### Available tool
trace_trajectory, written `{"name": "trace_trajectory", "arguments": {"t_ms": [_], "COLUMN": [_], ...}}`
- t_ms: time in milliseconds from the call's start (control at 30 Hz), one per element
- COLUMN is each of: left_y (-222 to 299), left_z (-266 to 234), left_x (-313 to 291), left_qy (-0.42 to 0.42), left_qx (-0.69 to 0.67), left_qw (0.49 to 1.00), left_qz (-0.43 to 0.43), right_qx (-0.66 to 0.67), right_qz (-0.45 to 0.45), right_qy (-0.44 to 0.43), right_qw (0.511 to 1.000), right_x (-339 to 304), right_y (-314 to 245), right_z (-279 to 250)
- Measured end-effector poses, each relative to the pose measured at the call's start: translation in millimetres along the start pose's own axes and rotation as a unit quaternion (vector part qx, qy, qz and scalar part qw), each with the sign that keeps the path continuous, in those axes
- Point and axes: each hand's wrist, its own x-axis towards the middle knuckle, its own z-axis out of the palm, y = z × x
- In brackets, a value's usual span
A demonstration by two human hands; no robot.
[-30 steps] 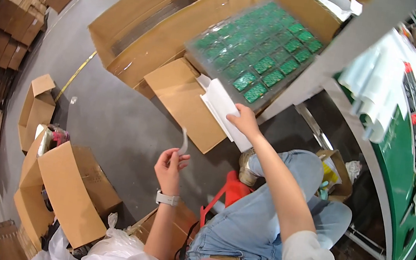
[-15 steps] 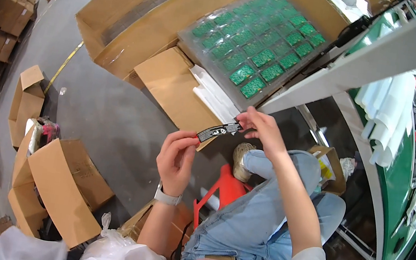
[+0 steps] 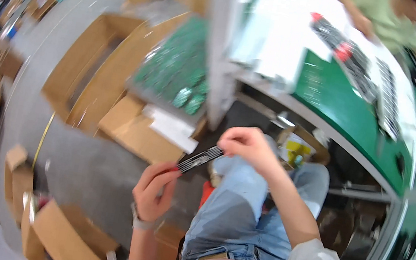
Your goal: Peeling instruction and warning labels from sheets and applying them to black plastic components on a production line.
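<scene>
A narrow black strip point(image 3: 199, 159) with white print and a red end is stretched between my hands, above my lap and the grey floor. Its red end is pinched in the fingers of my left hand point(image 3: 154, 192), at the lower left. My right hand point(image 3: 248, 146) grips the opposite end, higher up and to the right, with the fingers closed together. Motion blur hides the strip's finer detail. Beyond my hands lies a clear tray of green circuit boards point(image 3: 172, 66), resting on cardboard near white paper sheets point(image 3: 172, 128).
A green-topped workbench point(image 3: 331, 115) on the right carries white sheets and black-and-red strips point(image 3: 342, 50). Another person's arm point(image 3: 356, 14) reaches over it. Its white post point(image 3: 222, 44) stands beside the tray. Open cardboard boxes point(image 3: 82, 62) stand left; a small box point(image 3: 307, 146) sits under the bench.
The view has swung to the right, bringing more of the green bench into sight. Both hands still hold the strip, now tilted more steeply, with the left hand lower.
</scene>
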Motion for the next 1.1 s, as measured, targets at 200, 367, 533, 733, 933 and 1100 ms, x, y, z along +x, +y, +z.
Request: {"name": "trace_trajectory", "arguments": {"t_ms": [200,367,533,733,933,1100], "left_y": [17,-8,4,36,31,38], "left_z": [27,85,135,158,163,158], "left_x": [-3,-28,-30,-30,-49,-60], "left_qy": [-0.136,-0.265,-0.288,-0.377,-0.410,-0.394], "left_qx": [-0.006,-0.213,-0.239,-0.205,-0.173,-0.179], "left_qw": [0.981,0.940,0.927,0.903,0.895,0.901], "left_qz": [0.136,0.015,0.013,-0.005,0.020,-0.029], "right_qx": [-0.454,-0.455,-0.613,-0.243,-0.155,-0.394], "right_qz": [-0.262,-0.243,0.088,0.413,0.567,0.468], "right_qy": [0.220,0.545,0.741,0.877,0.805,0.788], "right_qw": [0.823,0.661,0.259,0.043,0.079,0.069], "right_x": [-91,-286,-551,-788,-779,-759], "right_y": [4,-33,-25,71,61,47], "right_z": [-5,-87,-111,-60,-100,-159]}}
